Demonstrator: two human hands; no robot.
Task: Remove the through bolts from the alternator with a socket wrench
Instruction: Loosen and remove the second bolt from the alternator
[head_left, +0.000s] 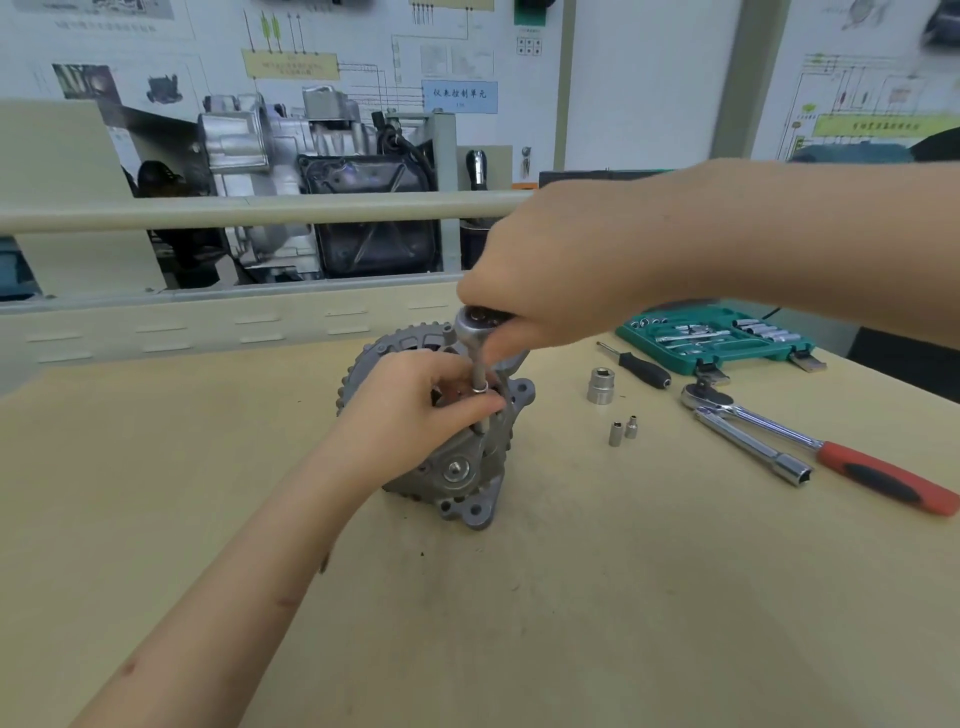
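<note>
blue wall label (460, 96) "仪表控制单元", alternator (457, 462) unmarked

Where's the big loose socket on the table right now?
The big socket stands upright on the table, right of the alternator, beside the black-handled screwdriver and above two small sockets.

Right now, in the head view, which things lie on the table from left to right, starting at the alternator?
alternator → big socket → two small sockets → screwdriver → red-handled ratchet
</note>
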